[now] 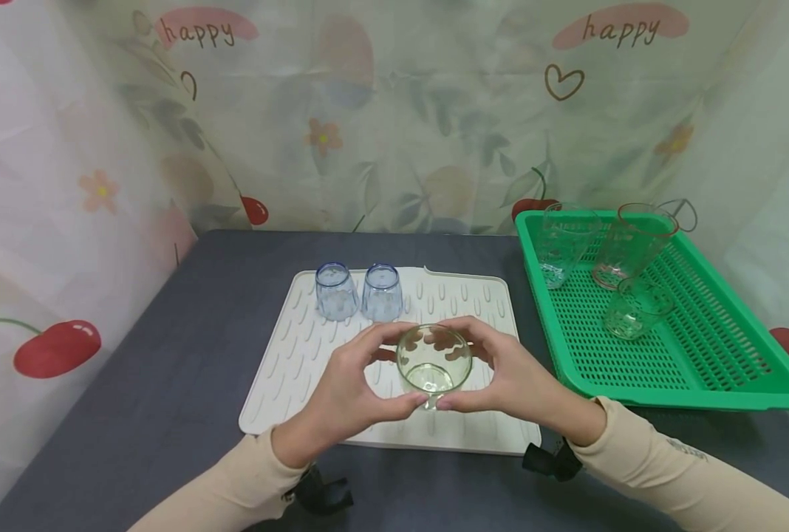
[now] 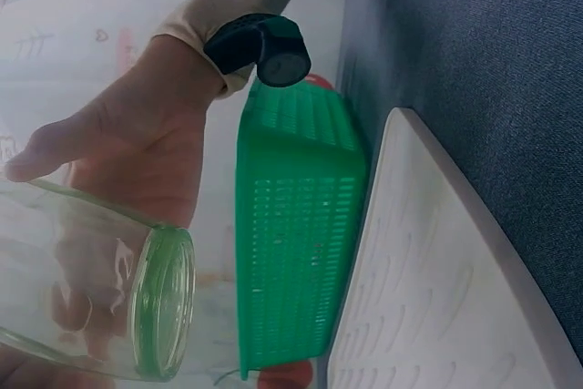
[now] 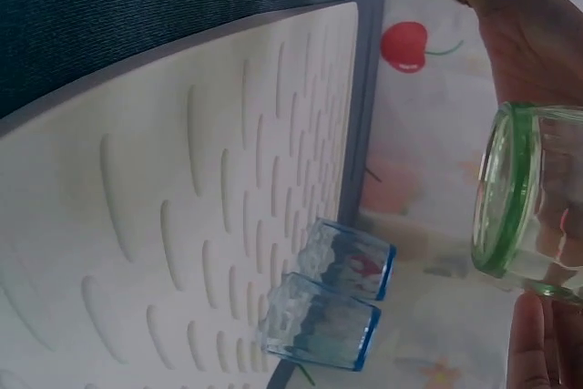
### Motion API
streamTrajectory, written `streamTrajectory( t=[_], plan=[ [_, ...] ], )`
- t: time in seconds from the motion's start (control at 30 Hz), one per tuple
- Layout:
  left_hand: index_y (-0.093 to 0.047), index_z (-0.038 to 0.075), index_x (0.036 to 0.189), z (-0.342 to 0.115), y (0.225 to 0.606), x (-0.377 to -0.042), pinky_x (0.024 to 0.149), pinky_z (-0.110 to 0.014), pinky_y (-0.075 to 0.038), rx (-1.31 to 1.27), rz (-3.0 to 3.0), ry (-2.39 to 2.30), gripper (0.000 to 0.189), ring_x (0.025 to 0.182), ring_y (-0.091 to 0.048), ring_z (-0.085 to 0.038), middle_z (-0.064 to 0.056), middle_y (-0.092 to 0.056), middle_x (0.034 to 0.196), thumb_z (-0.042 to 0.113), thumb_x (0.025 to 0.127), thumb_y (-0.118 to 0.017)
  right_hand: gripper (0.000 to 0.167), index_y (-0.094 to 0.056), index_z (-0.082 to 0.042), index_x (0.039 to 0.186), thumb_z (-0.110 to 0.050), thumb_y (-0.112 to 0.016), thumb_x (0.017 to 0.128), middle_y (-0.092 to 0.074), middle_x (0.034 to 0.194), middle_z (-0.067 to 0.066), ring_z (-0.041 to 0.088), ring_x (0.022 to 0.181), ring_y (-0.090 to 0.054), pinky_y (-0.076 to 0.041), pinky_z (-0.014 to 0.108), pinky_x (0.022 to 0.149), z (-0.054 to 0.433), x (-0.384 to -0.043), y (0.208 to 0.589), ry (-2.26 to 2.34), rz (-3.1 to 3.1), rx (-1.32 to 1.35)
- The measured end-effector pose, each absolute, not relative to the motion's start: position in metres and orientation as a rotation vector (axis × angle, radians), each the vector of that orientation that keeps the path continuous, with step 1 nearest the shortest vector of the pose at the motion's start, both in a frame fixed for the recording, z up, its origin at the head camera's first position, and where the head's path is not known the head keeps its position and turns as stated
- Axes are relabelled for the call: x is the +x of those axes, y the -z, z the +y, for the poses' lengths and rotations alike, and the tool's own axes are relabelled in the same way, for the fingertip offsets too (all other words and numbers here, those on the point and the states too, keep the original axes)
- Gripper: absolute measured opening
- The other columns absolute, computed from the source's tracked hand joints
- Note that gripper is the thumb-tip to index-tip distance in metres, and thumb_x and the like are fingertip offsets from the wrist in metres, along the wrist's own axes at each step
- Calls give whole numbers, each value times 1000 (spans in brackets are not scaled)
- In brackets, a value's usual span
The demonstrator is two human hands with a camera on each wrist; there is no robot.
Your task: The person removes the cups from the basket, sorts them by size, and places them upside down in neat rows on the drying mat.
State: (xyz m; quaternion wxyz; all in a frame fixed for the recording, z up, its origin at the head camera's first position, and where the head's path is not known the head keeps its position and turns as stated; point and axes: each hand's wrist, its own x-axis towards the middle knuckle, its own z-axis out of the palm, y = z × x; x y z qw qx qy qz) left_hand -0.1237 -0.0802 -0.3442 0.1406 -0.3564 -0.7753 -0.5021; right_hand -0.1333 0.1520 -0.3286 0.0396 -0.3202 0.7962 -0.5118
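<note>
Both hands hold a green-tinted clear glass (image 1: 434, 362) between them, above the ridged white drying mat (image 1: 288, 399). My left hand (image 1: 357, 380) curls round its left side, thumb at the front and fingers behind. Around the right side, my right hand (image 1: 504, 366) grips it the same way. The glass's thick green base shows in the left wrist view and the right wrist view, raised off the mat. Two blue-tinted glasses, a left one (image 1: 336, 295) and a right one (image 1: 383, 295), stand side by side at the mat's back left.
On the right sits a green slotted basket (image 1: 567, 369). It contains a tall clear glass (image 1: 564, 247), a pink-rimmed glass mug (image 1: 634, 247) and a short clear glass (image 1: 637, 310). A dark cloth (image 1: 168, 355) covers the table, with a patterned curtain (image 1: 394, 111) behind.
</note>
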Motion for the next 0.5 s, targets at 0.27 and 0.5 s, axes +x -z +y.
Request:
streamTrajectory(
  t=[0.27,0.5],
  plan=[
    [-54,6,131,-80,342,-123,82,-28,-56,-1031,-2225,1448,70,109,-61,-20,-8,-63,120,11,69,-85,65,-53,-17,130,-19,-86,73,-63,120,-3,16,113,-60,-46,34,101,151,-134,334,1556,2378,-924],
    [-55,5,131,-80,340,-124,83,-28,-55,-1026,-2222,1448,71,110,-61,-18,-7,-63,120,12,68,-85,67,-53,-16,131,-22,-86,73,-63,122,-3,11,113,-59,-46,39,101,149,-134,340,1528,2370,-851]
  ],
)
